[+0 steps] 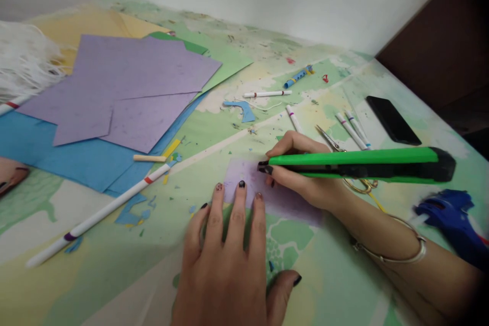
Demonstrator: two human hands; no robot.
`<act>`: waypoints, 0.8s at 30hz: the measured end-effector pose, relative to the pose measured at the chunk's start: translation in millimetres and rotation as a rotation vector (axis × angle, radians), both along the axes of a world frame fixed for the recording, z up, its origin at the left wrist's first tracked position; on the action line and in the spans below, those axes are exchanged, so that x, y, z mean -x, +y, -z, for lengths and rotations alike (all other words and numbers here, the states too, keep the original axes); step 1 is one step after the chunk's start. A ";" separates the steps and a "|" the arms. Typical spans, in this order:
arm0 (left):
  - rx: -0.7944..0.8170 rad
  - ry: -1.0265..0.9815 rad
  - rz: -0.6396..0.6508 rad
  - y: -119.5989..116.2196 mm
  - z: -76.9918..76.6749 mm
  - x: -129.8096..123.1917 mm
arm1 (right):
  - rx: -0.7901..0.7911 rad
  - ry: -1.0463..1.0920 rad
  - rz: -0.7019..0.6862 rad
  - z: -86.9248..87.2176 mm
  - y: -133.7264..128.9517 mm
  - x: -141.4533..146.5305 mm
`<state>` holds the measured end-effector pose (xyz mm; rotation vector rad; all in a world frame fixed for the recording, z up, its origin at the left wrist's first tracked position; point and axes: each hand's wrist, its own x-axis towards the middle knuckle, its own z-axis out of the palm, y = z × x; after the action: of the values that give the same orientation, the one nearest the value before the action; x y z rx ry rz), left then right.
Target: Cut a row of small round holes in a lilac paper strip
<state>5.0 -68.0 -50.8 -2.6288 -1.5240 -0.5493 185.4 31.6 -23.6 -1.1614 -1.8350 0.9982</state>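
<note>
My left hand lies flat with fingers spread, its fingertips on the near left part of a small purple piece of paper. In my right hand is a green and black box cutter, held like a pen between thumb and fingers. Its front end is over the purple paper, and its back end points right. The blade's tip is hidden by the fingers. A pair of scissors with gold handles lies partly under the right hand and cutter.
Overlapping purple sheets lie on blue sheets at left. Markers, a rolled blue paper tube and scraps are farther back. A black phone and blue glue gun lie right; a long white stick lies left.
</note>
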 end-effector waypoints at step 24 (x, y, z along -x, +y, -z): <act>0.051 0.152 -0.102 -12.7 -9.8 -26.9 | 0.152 0.016 -0.106 -13.1 0.6 -12.0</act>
<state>31.9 -80.7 -41.0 -2.5444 -1.6339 -0.2994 197.4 32.2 -10.5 -1.1499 -1.8503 1.2221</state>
